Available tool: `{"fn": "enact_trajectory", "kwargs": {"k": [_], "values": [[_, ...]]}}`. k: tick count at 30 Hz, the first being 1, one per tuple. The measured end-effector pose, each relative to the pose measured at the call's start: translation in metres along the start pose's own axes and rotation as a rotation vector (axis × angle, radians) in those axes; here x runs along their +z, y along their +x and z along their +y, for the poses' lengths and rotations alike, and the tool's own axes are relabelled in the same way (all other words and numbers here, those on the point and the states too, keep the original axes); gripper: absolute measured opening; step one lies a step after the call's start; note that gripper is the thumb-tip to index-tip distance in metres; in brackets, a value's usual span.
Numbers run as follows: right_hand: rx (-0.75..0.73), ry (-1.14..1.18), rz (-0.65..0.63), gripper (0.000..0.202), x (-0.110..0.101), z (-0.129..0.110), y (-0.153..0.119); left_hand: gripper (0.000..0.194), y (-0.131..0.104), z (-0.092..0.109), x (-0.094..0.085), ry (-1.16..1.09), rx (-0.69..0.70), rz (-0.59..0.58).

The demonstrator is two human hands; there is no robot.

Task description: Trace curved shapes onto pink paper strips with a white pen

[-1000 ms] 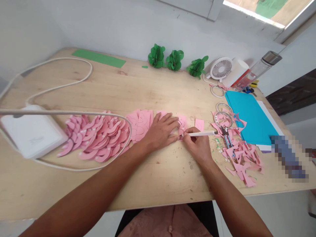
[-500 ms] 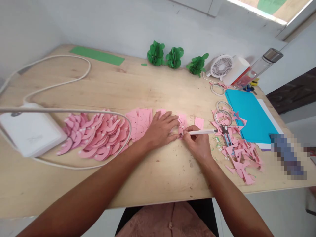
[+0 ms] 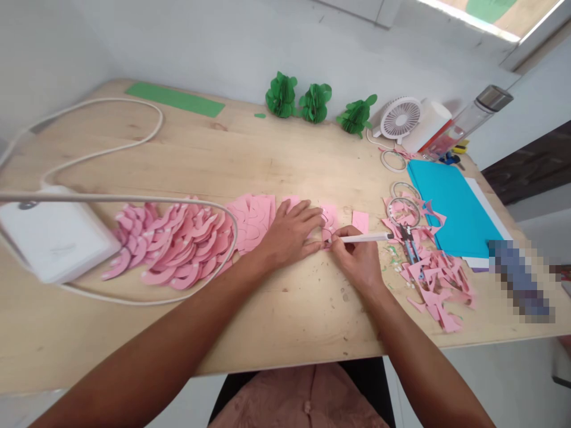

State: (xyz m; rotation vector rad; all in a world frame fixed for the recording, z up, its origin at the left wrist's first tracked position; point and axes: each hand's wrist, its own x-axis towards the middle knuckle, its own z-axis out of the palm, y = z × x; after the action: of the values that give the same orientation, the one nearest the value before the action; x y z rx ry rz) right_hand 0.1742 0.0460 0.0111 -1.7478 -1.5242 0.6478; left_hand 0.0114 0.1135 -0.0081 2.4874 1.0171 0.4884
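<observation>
Left hand point(image 3: 292, 235): spread flat, palm down, on a pink paper strip point(image 3: 329, 219), mid-table. Right hand point(image 3: 357, 255): fingers closed round a white pen point(image 3: 366, 238), tip at the strip's near edge. Left: heaped pink cutouts point(image 3: 187, 244). Right: pink scraps point(image 3: 439, 285), scissors point(image 3: 410, 246).

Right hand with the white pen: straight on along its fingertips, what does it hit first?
Probably the left hand, at its thumb, just ahead of the right hand and white pen; whether any gap remains is unclear.
</observation>
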Motion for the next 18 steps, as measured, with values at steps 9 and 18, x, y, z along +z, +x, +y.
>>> {"fn": "enact_trajectory", "kwargs": {"k": [9,18], "values": [[-0.002,0.001,0.002,0.016,0.0001,0.0005,-0.0003,0.025,0.0,-0.0004,-0.0001,0.001,0.008,0.004],[0.012,-0.029,0.007,0.015,-0.0009,0.0005,0.0001,0.026,0.0,-0.0002,0.0001,0.001,0.005,0.004]]}}
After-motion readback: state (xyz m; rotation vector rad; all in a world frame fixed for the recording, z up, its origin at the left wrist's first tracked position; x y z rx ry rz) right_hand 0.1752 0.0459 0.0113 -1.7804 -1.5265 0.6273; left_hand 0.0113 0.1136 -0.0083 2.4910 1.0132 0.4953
